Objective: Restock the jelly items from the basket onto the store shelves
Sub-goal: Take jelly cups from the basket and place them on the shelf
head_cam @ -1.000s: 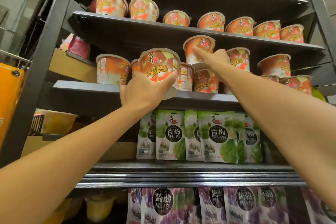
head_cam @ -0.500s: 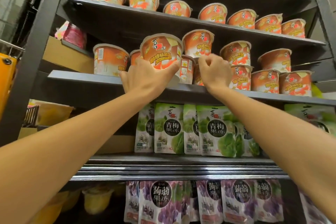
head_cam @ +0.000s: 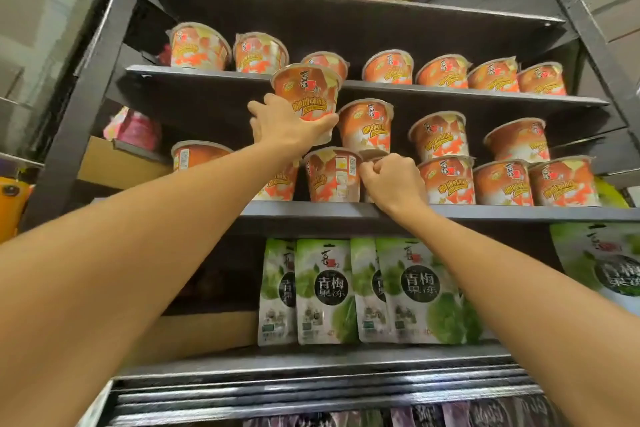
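Left hand gripping jelly cup, shelf-high

orange cups — roughly eighteen, green pouches — five

- Two arms and two hands of a person show in the head view.
- The left arm is bare from the edge of the picture up to the wrist.
- The right arm is bare in the same way.
- Both arms look very wide close to the camera and get thin near the wrists.
- The skin on both arms looks smooth.
- The left hand is bare, and we see its back and its thumb.
- The right hand is bare too, and its back has small round knuckle bumps.
- The fingernails are too small to make out.
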Motion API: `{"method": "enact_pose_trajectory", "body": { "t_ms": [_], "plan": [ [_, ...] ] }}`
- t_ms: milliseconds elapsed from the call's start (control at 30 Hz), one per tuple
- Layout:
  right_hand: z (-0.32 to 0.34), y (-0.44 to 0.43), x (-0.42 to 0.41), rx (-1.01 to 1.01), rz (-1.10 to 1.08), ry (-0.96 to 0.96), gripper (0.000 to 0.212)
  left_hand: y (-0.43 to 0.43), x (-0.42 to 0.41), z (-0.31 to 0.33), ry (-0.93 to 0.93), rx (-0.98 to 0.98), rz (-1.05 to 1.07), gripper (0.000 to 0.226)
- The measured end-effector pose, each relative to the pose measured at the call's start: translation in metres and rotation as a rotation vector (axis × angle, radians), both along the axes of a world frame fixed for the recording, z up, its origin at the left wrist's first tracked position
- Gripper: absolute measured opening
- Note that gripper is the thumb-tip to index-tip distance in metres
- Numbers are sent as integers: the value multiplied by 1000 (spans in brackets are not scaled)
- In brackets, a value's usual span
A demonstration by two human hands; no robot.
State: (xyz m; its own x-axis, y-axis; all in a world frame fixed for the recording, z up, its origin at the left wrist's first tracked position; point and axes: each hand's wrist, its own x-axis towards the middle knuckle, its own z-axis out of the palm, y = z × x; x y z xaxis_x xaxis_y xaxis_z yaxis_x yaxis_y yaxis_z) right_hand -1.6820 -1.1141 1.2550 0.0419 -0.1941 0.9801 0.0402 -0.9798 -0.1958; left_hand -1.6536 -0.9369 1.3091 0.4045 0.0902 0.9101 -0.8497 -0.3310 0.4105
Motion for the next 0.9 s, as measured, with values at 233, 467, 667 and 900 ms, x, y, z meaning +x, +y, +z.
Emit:
{"method": "enact_pose_trajectory", "body": {
  "t_ms": [233,467,667,900],
  "plan": [
    [0,1,-4,18,40,-9,45,-1,17,10,22,90,228,87],
    [3,0,-4,67,36,8,42,-16,31,11,105,162,376,109],
    [5,-4,-2,84,85,-46,43,-16,34,8,64,182,482,112],
    [1,-5,-2,46,154,-156,48,-5,19,-30,-294,-130,275,55]
  ]
}}
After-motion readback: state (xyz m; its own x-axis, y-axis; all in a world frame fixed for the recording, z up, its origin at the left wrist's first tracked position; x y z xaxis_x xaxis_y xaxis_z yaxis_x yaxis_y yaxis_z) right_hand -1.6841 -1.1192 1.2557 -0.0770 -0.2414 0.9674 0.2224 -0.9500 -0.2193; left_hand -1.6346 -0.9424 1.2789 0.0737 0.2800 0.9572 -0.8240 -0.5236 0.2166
